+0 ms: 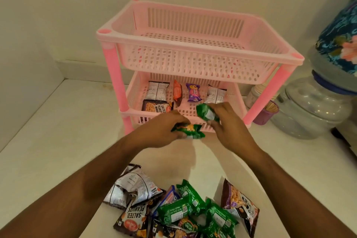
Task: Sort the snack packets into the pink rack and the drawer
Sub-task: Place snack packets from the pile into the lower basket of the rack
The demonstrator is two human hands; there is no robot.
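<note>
Two-tier pink slotted plastic rack (199, 44): upper basket holds nothing visible, lower tier holds five packets. Left hand (162, 131) pinches one green foil snack packet (188, 131), right hand (229, 121) grips another green packet (207, 112), both at the lower tier's front rim. Step judged: loading the rack; next, lift each over the rim and release, then return to the mixed packet heap (179, 208) on the near counter.

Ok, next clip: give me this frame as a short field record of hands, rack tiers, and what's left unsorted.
left hand: grips a green packet
right hand: grips another green packet
pink rack top tier: nothing visible inside
bottom tier: five packets, including salted peanuts
unsorted pile: on the counter, near the camera
drawer: not in view
</note>
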